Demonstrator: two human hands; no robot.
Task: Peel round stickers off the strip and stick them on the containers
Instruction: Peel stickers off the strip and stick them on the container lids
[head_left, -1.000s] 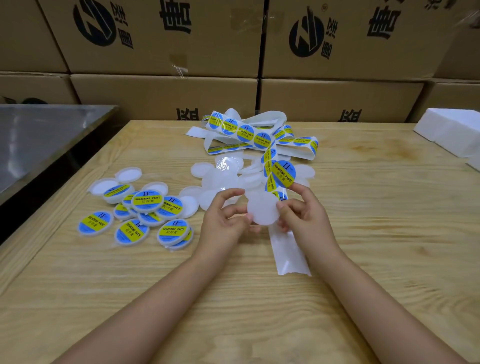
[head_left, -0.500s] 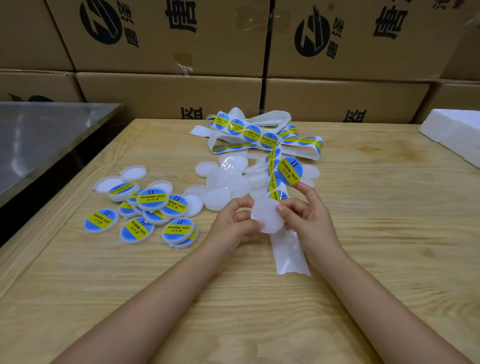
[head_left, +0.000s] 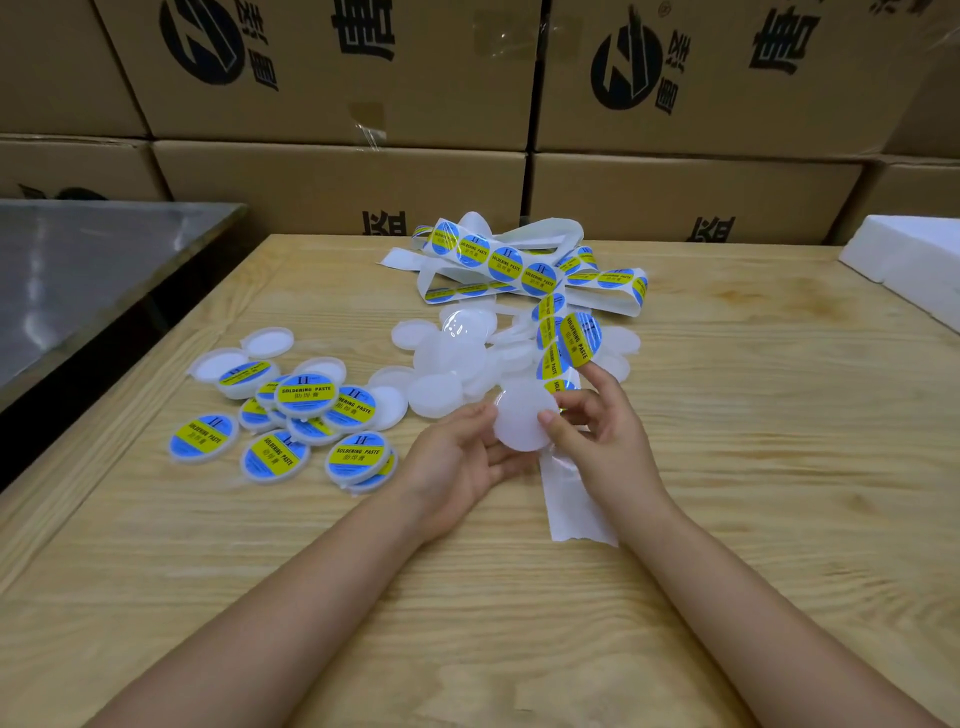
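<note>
**White container (head_left: 522, 422) awaiting its sticker (head_left: 577, 340)**

Left hand (head_left: 457, 462) cups it just nearer than the strip (head_left: 550, 233); right hand (head_left: 597, 426) pinches its rim — sticker clinging to a forefinger. Dangling loose, the sticker may fold or land crooked.

Two hands (head_left: 457, 460) (head_left: 605, 434), one sticker strip (head_left: 506, 262), one held container (head_left: 519, 423).

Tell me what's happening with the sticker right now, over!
Left hand holds blank container. Right hand steadies it by thumb, peeled sticker on raised index fingertip, not yet stuck on. Sticker strip lies just behind.
</note>
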